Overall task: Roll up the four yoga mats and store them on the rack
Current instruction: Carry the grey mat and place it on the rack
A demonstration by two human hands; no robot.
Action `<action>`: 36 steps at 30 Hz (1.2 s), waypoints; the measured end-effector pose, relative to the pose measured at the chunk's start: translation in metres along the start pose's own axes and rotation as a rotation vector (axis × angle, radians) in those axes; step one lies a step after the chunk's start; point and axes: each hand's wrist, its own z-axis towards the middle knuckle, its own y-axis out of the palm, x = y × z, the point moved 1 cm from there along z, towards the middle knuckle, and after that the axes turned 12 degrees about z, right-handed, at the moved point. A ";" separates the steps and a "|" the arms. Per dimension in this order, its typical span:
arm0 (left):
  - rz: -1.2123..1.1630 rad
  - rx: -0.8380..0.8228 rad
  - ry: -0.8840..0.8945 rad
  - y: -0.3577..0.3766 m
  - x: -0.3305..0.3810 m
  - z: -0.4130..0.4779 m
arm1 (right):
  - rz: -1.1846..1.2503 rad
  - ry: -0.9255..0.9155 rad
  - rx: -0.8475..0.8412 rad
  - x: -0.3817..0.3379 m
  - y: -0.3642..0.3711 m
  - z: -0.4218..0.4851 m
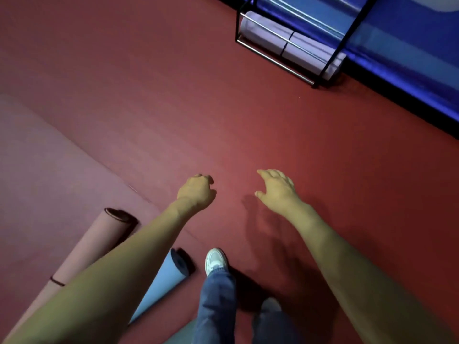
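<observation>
A black metal rack stands at the top right against a blue wall, with a pale lilac rolled mat lying on its lowest tier. At the lower left a pink rolled mat and a blue rolled mat lie side by side on the floor. A pink mat is spread flat at the left. My left hand hangs over the floor with its fingers curled, holding nothing. My right hand is stretched forward with relaxed fingers, also holding nothing. Both hands are well short of the rack.
The floor is red carpet between me and the rack. My white shoe and jeans show at the bottom centre. The blue wall runs along the right, with a dark skirting at its foot.
</observation>
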 end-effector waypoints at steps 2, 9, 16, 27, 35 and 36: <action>0.003 -0.008 -0.011 0.028 0.001 -0.023 | -0.003 0.010 -0.015 0.016 0.015 -0.026; -0.016 -0.012 -0.036 0.126 0.035 -0.105 | -0.046 -0.028 -0.083 0.086 0.075 -0.128; -0.045 -0.010 -0.035 0.203 0.062 -0.163 | -0.043 -0.087 -0.102 0.128 0.136 -0.187; -0.018 -0.102 -0.065 0.314 0.009 -0.210 | -0.088 -0.061 -0.162 0.146 0.248 -0.231; -0.159 -0.135 -0.161 0.406 -0.131 -0.267 | -0.159 -0.125 -0.277 0.075 0.396 -0.270; -0.180 -0.129 -0.174 0.420 -0.156 -0.280 | -0.182 -0.152 -0.301 0.058 0.420 -0.275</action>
